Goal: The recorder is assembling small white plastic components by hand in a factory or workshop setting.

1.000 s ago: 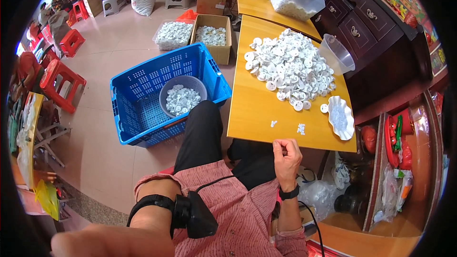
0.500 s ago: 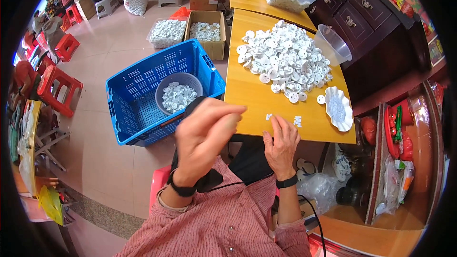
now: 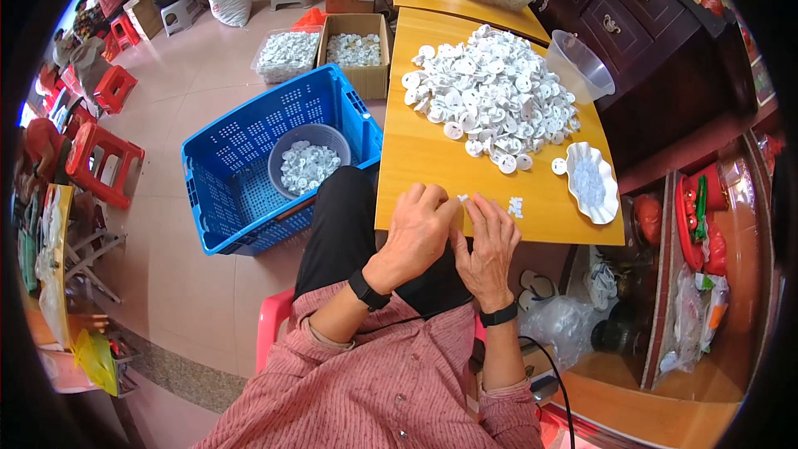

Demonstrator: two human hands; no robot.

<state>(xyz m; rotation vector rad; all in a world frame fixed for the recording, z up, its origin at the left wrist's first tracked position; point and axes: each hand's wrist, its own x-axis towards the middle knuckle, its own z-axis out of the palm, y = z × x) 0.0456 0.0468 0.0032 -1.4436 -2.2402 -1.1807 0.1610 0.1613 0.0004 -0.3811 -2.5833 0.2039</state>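
Observation:
My left hand (image 3: pixel 417 231) is at the near edge of the yellow table (image 3: pixel 420 170), its fingers curled into a pinch. Whatever lies between its fingertips is too small or hidden to make out. Beside it, almost touching, my right hand (image 3: pixel 489 245) reaches over the table edge with its fingers stretched forward and the thumb apart. Tiny white pieces (image 3: pixel 463 198) lie just beyond the fingertips, and a small cluster of white bits (image 3: pixel 516 207) sits to the right. Farther back rises a large heap of round white plastic parts (image 3: pixel 499 100).
A scalloped white dish (image 3: pixel 613 191) of small translucent pieces stands at the table's right, below a clear tub (image 3: pixel 578 66). On the floor to the left, a blue crate (image 3: pixel 218 145) holds a grey basket (image 3: pixel 274 168) of white parts. A dark drawer cabinet (image 3: pixel 657 33) borders the right.
My left hand has come down and right from above the crate side to meet the right hand at the table edge. The right hand has shifted only slightly. The whole view has moved a little.

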